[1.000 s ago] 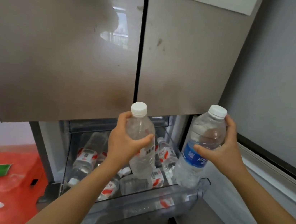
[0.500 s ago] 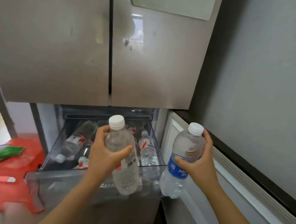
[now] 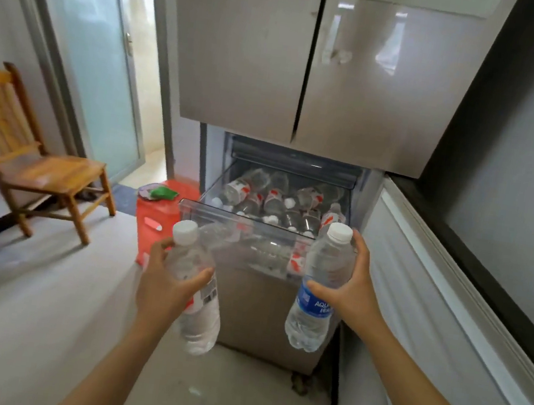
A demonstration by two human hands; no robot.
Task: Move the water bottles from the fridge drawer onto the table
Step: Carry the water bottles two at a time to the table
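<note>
The left hand (image 3: 166, 287) is curled round a clear bottle (image 3: 197, 308) with a white cap and some red on its label; the thumb lies across the front, and the cap leans toward 11 o'clock; the right hand (image 3: 354, 290) is curled round a second bottle (image 3: 312, 310) with a blue label, cap up at 12 o'clock; both bottles are up in the air, apart from each other, in front of the open fridge drawer (image 3: 246, 220). At 12 o'clock from the hands, the drawer holds many more bottles (image 3: 276, 200) lying down; above it are two shut fridge doors (image 3: 245, 46). At 10 o'clock from the left hand stands a red stool (image 3: 155, 218), just beside the drawer; far off at 9 o'clock a wooden chair (image 3: 26, 164) stands on the floor (image 3: 41, 308).
</note>
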